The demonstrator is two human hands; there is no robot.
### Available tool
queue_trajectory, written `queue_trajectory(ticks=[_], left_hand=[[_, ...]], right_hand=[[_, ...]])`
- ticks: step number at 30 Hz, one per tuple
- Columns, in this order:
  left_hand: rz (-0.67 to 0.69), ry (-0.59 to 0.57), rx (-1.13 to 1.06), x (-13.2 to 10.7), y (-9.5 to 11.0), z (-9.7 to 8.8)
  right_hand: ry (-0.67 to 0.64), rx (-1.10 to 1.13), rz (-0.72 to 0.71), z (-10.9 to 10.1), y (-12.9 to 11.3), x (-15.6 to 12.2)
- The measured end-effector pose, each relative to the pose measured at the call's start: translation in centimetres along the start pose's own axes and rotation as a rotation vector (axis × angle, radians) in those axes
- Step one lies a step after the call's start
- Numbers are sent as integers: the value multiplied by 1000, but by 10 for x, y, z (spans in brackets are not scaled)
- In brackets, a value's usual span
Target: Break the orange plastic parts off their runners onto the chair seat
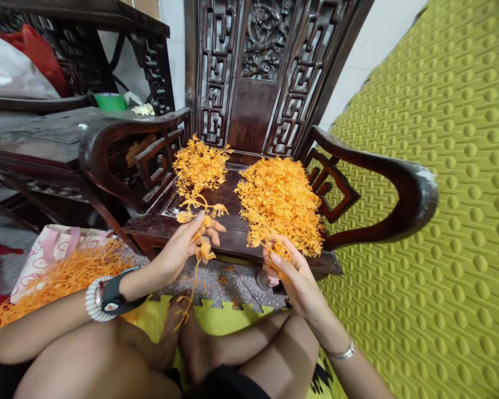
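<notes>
Bare bent legs lie nearest in the head view, in front of a dark carved wooden armchair. At its front edge, the left hand has its fingers loosely curled, pinching a thin branching orange strand that dangles; the right hand has its fingers closed around a small orange stringy clump. On the armchair's seat sit a smaller loose orange pile at left and a larger dense orange mound at right. Left of the armchair, orange stems heap against a white-and-pink patterned cloth bag; a yellow-green bumpy mat spreads to its right.
</notes>
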State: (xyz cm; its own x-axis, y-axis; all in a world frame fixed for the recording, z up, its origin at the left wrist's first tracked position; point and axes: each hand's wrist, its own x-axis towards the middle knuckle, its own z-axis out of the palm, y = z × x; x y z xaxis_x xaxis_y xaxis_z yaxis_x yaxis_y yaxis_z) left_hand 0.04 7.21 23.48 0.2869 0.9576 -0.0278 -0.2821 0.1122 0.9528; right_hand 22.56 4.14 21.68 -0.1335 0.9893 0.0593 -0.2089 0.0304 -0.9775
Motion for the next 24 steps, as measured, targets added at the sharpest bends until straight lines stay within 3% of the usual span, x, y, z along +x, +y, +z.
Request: queue_trajectory(ticks=[6,11,15,17,20,24], left_hand=[[152,218,-115,0,12,-10],[154,148,-67,-5,17,-3],[92,91,-55,-9,17,0],[68,56,-48,-9,16,0],[10,-3,-32,-8,11,-2],[-93,-81,34,-9,-5,-2]], right_hand=[[97,-388,-256,7,16,39],[-50,-868,-486,31,58,100],[-180,-1108,-410,34,82,119],[-116,-1045,-452,33,74,113],[-25,-795,-584,35,40,92],[-208,-678,-696,49,4,54]])
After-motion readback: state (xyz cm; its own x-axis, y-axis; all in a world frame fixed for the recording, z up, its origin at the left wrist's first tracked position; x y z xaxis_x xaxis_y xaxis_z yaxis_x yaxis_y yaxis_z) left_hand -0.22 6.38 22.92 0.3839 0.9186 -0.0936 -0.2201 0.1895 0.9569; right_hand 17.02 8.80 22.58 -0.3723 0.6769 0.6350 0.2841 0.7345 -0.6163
